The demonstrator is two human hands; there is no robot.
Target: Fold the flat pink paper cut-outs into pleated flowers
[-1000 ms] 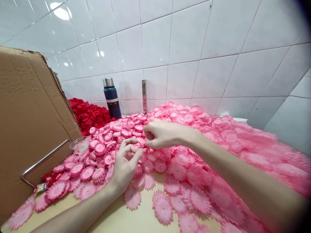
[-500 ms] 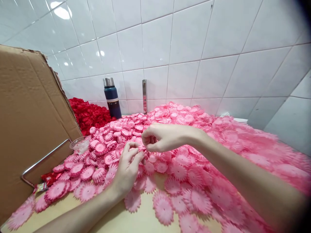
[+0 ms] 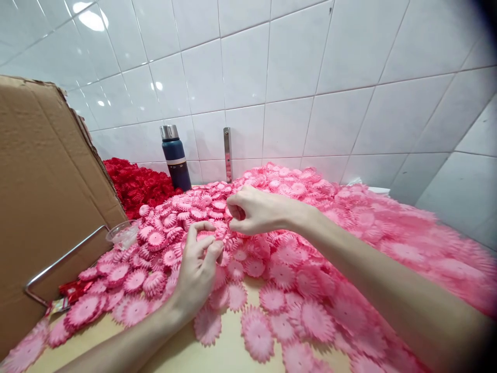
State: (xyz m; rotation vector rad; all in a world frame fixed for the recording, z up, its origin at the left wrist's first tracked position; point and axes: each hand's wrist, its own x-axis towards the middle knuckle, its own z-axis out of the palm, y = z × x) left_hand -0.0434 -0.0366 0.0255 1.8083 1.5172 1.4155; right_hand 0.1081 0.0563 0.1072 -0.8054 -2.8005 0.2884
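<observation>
From my remote feed I note 2 hands, a little apart. The left hand [image 3: 195, 273] curls thumb and fingers; the right hand [image 3: 261, 210] is bent in a loose fist. I cannot tell whether either grips anything. Pink scalloped discs [image 3: 255, 267] lie heaped beneath and around both. I judge 2 risks: the low right forearm [image 3: 373, 272] could drag loose discs; a slack pinch could lose 1 among look-alikes.

No readable lettering; just marks on the dark blue bottle [image 3: 176, 161], too small for reading
</observation>
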